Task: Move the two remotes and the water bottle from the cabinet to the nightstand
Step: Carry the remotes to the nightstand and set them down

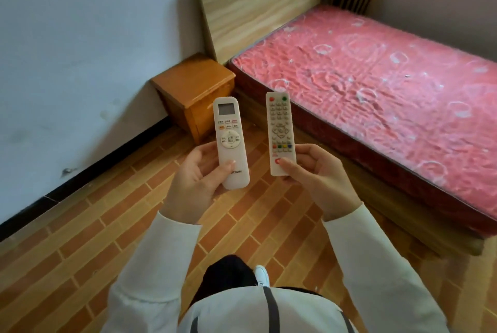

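Remotes held out in front, over the floor: left hand (197, 176) gripping air-conditioner remote (230, 141), right hand (317, 174) pinching TV remote (280, 132). Nightstand (195, 82) ahead in wall corner; set both flat, clear of top's edges. Bottle not in view.

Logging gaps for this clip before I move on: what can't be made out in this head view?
- Water bottle and cabinet: neither is in the frame.
- Nightstand: its lower front is hidden behind the left remote.
- Remote button labels: too small to read on the left one and on the right remote.
- Left hand and right hand: the fingers behind the remotes are hidden.
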